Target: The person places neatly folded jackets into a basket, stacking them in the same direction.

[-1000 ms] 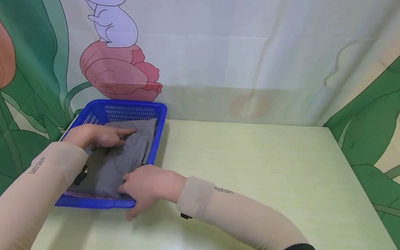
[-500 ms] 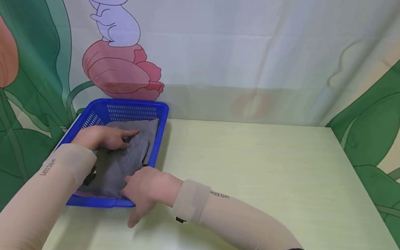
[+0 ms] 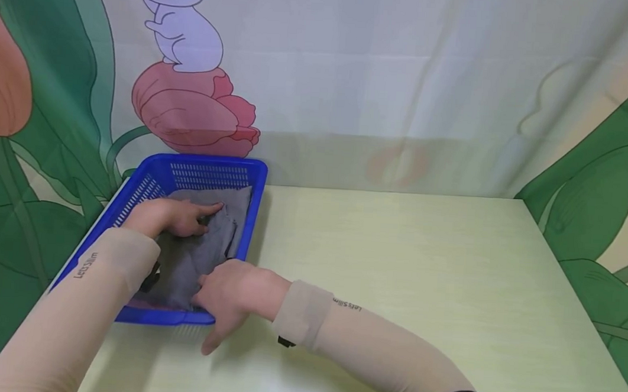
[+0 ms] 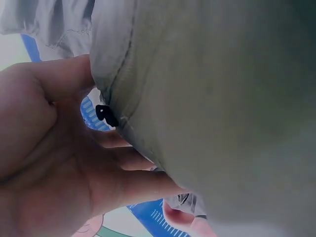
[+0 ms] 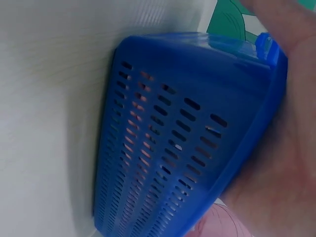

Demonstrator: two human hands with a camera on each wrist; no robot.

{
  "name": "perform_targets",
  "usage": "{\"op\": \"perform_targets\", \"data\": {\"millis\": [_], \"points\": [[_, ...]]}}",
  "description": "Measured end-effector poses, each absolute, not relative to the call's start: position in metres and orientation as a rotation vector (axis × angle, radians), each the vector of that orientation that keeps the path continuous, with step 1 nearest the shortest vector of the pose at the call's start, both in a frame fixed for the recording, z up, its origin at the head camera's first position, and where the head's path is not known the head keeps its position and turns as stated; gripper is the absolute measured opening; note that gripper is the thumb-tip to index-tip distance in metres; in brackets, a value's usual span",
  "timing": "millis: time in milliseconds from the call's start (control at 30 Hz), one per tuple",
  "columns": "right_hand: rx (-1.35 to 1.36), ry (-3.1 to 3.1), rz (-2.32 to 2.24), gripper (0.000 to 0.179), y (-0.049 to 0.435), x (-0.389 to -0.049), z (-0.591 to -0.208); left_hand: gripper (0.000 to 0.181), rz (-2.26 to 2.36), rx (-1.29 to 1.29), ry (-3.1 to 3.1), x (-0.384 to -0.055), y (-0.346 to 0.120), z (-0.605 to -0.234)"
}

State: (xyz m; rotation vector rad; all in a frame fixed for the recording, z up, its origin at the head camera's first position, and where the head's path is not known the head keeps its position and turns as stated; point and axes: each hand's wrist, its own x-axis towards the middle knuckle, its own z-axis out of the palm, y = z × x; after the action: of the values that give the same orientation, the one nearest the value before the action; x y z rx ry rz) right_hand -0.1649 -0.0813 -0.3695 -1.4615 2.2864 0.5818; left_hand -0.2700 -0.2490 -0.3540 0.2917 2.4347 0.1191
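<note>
A blue plastic basket (image 3: 164,317) with slotted sides stands at the left of the table, filled with folded grey cloth (image 3: 187,281). My left hand (image 3: 182,217) rests on the cloth inside it, index finger stretched out to the right. In the left wrist view, a grey fold (image 4: 197,98) covers the fingertips of the left hand (image 4: 54,143). At the near right corner my right hand (image 3: 231,292) grips the basket's rim, fingers inside and thumb outside. The right wrist view shows its palm (image 5: 281,182) against the rim.
The pale table (image 3: 395,271) stretches to the right of the basket. Behind it hangs a curtain (image 3: 341,91) printed with a white animal and flowers. A strip of pink cloth (image 3: 145,304) shows along the basket's near end.
My left hand and forearm have shifted slightly to the right, staying on the grey cloth. The right hand keeps its hold on the basket corner. The head view has shifted a little.
</note>
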Motion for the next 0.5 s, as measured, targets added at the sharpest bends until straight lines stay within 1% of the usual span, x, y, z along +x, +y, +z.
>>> {"op": "perform_targets", "data": {"millis": [133,333,500], "points": [[-1.576,2.317,0.567,0.085,-0.079,-0.166,-0.375,0.067,0.107,0.297,2.463,-0.269,-0.250,-0.355],[-1.838,2.419,0.408,0.056,-0.072,-0.163,-0.389,0.068,0.145,0.291,2.493,-0.266,-0.263,-0.360],[-1.944,2.419,0.197,0.048,-0.061,-0.159,-0.394,0.069,0.267,0.357,2.508,-0.266,-0.274,-0.362]]}}
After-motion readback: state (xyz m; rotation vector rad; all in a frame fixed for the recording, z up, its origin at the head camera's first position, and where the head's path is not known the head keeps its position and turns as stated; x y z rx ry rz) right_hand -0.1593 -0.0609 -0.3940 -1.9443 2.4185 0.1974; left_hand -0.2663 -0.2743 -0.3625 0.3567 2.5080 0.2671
